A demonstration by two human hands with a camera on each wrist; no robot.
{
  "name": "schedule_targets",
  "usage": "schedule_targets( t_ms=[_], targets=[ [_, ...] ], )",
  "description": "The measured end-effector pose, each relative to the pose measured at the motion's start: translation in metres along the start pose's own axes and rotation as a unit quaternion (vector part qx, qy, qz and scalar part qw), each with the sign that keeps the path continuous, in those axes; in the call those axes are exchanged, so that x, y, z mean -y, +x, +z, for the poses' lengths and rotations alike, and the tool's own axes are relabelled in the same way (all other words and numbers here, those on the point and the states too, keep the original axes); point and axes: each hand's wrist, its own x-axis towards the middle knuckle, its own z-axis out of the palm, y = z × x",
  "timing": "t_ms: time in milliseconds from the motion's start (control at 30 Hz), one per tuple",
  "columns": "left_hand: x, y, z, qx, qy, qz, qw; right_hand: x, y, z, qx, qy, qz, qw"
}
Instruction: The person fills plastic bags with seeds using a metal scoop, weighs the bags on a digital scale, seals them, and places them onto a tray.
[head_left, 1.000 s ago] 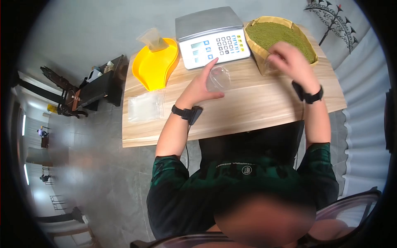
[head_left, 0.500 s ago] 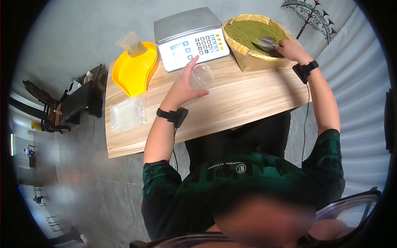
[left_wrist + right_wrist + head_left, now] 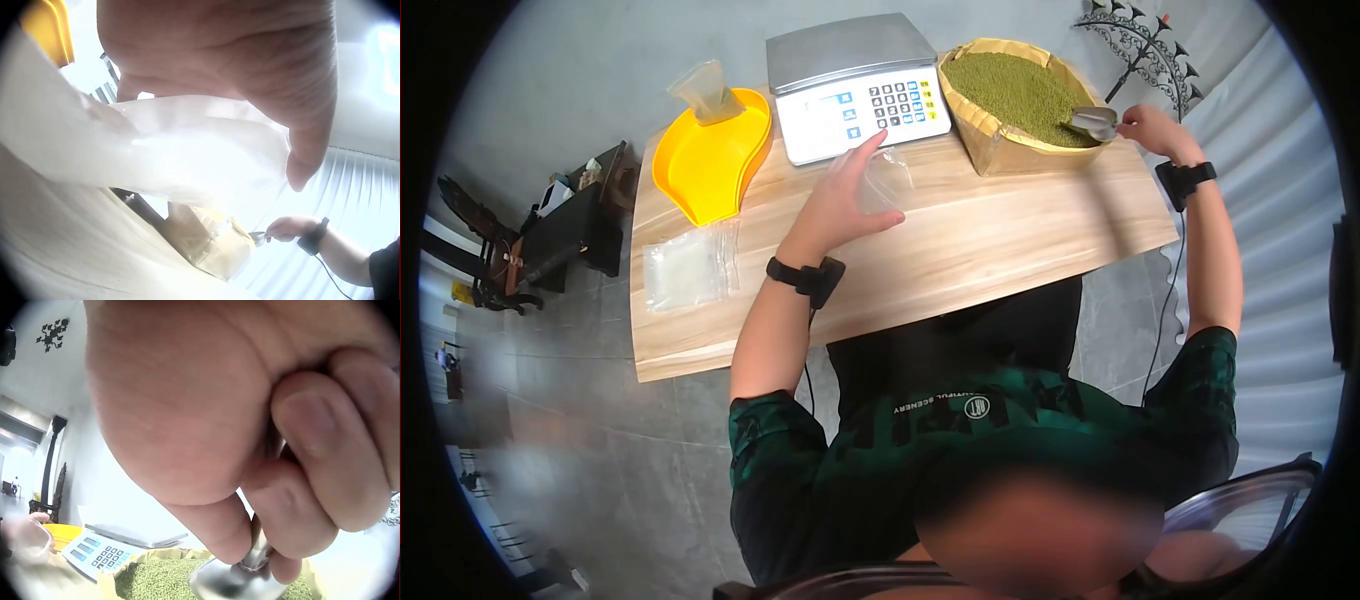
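My left hand [image 3: 837,205] holds a clear plastic bag [image 3: 887,182] above the table, in front of the scale, with thumb and fingers spread wide around it. In the left wrist view the bag [image 3: 200,150] hangs as a pale, glaring film under the palm. My right hand [image 3: 1157,130] grips the handle of a small metal scoop [image 3: 1093,122] at the near right rim of a brown paper sack [image 3: 1010,150]. Green mung beans [image 3: 1010,90] fill the sack. The right wrist view has the scoop [image 3: 234,581] over the beans, its handle between thumb and curled fingers.
A white digital scale [image 3: 865,110] with a grey platform stands left of the sack. Farther left is a yellow tray [image 3: 690,165] with a translucent filled bag [image 3: 708,95] at its back. Flat clear bags [image 3: 690,268] lie near the table's left edge.
My right hand has come into view with the scoop, moving from inside the sack to its right rim. My left hand stays around the bag. The head view has swung right.
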Motion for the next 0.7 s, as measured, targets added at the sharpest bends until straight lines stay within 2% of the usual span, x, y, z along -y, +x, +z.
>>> schedule_targets(
  t_ms=[233,333,567,633,700],
  targets=[
    [0.001,0.000,0.001,-0.017,0.016,0.037,0.999,0.032,0.028,0.057,-0.021,0.032,-0.011,0.999],
    [0.003,-0.001,0.002,-0.040,0.016,0.055,0.998,0.035,0.040,0.072,-0.065,0.046,-0.033,0.996],
    [0.004,-0.001,0.002,-0.057,0.000,0.043,0.997,0.039,0.023,0.069,-0.036,0.098,-0.002,0.994],
    [0.004,0.000,0.001,-0.031,-0.012,-0.006,0.999,0.037,0.012,0.072,-0.072,0.153,0.013,0.985],
    [-0.001,0.000,0.002,-0.031,-0.030,-0.009,0.999,0.029,0.004,0.085,-0.106,0.158,0.011,0.982]
  ],
)
